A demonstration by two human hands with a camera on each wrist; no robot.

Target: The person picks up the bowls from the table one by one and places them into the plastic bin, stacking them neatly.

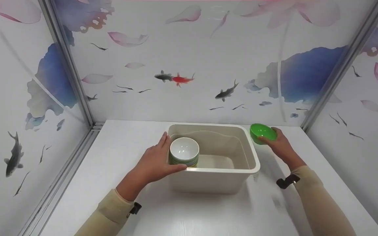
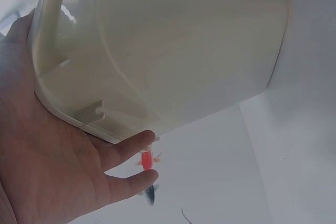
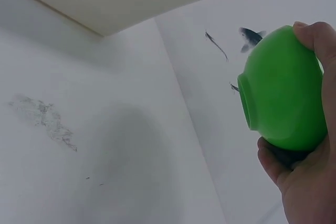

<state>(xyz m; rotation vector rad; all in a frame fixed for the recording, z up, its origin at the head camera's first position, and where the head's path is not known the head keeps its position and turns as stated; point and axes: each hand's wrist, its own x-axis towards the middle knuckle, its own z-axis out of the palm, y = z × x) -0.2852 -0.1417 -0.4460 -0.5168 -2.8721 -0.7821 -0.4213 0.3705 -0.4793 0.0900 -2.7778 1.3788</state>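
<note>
A cream plastic bin (image 1: pixel 208 180) stands on the white table. My left hand (image 1: pixel 154 164) holds its near left corner, the thumb along the front rim and the fingers up the left side. In the left wrist view, two fingers of the left hand (image 2: pixel 58 166) stretch out below the rim of the bin (image 2: pixel 199 40). Inside the bin, at its left end, is a stack of bowls (image 1: pixel 185 149), the top one white inside. Beyond the bin's right side, my right hand (image 1: pixel 281 146) grips a green bowl (image 3: pixel 286 93) by the rim, raised above the table.
White panels (image 1: pixel 189 101) printed with fish and petals enclose the table (image 1: pixel 195 216) at the back and both sides. Metal posts (image 1: pixel 69 65) mark the back corners. A grey smudge (image 3: pixel 44 119) shows on the tabletop right of the bin.
</note>
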